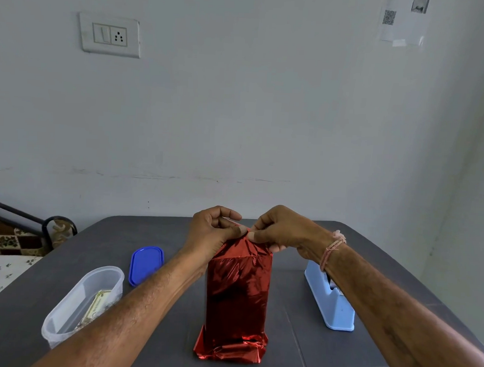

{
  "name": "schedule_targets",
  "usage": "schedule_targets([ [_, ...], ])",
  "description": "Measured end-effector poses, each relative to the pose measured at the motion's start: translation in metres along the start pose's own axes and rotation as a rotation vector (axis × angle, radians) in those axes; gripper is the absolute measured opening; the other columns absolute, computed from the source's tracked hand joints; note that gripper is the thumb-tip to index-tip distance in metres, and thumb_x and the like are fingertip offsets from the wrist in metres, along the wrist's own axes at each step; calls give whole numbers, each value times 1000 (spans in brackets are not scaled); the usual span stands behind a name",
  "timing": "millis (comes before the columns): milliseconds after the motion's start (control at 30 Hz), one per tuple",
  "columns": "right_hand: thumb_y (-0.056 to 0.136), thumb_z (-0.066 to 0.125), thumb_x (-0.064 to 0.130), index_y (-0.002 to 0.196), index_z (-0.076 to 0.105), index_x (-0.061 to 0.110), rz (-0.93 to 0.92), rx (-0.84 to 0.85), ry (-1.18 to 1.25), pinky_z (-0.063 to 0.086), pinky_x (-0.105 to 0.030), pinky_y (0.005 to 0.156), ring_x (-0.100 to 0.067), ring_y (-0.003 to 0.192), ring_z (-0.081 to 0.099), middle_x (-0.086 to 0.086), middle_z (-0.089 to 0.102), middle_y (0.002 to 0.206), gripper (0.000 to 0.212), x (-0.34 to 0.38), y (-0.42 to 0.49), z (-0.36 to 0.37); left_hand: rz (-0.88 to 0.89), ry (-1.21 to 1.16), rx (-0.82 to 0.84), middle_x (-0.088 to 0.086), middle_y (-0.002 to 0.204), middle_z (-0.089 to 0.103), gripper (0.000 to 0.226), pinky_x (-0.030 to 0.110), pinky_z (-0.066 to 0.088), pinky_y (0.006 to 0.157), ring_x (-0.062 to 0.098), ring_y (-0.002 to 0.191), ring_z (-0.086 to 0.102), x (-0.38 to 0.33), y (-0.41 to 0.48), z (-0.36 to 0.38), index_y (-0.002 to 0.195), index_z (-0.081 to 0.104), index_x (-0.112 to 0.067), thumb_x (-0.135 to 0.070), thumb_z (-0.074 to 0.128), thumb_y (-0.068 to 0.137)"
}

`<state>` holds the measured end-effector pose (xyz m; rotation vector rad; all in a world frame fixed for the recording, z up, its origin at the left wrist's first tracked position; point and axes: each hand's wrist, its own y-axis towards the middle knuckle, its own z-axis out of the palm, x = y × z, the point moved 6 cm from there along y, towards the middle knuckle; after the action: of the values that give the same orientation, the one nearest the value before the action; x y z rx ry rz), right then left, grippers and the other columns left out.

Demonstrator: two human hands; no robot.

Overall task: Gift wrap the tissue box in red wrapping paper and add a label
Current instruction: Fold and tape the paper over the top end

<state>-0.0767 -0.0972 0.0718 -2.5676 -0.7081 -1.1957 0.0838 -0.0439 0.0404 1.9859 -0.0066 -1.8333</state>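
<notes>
The tissue box (237,298) stands upright on end in the middle of the dark table, covered in shiny red wrapping paper. Loose paper crumples out at its bottom end. At the top end, my left hand (214,232) and my right hand (281,231) meet and both pinch the folded red paper flap between thumb and fingers. A pink thread band circles my right wrist. No label shows on the box.
A light blue tape dispenser (331,303) stands right of the box, partly under my right forearm. A clear plastic container (89,293) with something inside sits front left, its blue lid (146,264) behind it. The dark table (366,363) ends near the wall.
</notes>
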Motion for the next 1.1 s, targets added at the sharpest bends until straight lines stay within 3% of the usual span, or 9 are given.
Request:
schedule_targets([
  [267,93,74,16,89,76,5,-8,-31,93,50,-17,52,-7,60,61,1,66,70,13,-1,-1,5,-17,-24,-34,4,70,74,21,16,53,59,10,67,72,3,0,-2,98,75,-4,2,82,80],
  [500,89,77,18,89,79,7,-39,-114,38,38,-15,46,-7,63,54,1,67,71,12,-2,2,3,7,-10,-59,0,67,72,21,16,53,61,9,68,72,3,-2,-4,98,74,-5,0,83,80],
  [600,89,78,19,87,79,8,-35,-107,26,39,-16,48,-9,66,57,-2,70,74,11,-3,3,4,35,30,-46,4,85,76,23,17,54,71,10,82,72,4,-1,-6,99,75,-12,-7,86,80],
  [700,89,78,19,88,79,7,-32,-107,22,41,-17,50,-9,65,59,-2,71,74,12,-5,3,3,80,132,-126,-7,103,74,22,30,54,93,9,106,66,6,-2,-14,100,74,-25,-30,85,82],
  [767,89,78,18,88,79,6,-36,-106,24,42,-15,49,-7,63,59,-1,71,73,12,-6,3,2,67,173,-168,-11,105,72,25,36,51,100,10,112,62,6,-9,-24,96,73,-27,-45,83,81],
  [900,89,79,19,85,79,8,-42,-102,21,44,-16,50,-3,57,57,5,68,65,12,-7,4,3,-43,319,-19,-10,87,73,41,37,51,92,15,96,67,6,-25,-33,80,75,-26,-65,82,67],
  [1000,89,79,20,82,79,10,-39,-116,22,44,-17,50,-2,54,55,12,65,59,12,-7,3,4,-78,301,49,-2,80,77,28,28,50,77,6,79,71,3,-32,-33,76,76,-19,-45,85,78],
  [1100,89,78,20,79,78,11,-51,-128,21,45,-19,50,-3,56,57,15,64,54,13,-6,1,5,-87,243,58,-2,77,77,21,25,50,83,1,78,70,4,-32,-34,76,77,-14,-33,84,82],
])
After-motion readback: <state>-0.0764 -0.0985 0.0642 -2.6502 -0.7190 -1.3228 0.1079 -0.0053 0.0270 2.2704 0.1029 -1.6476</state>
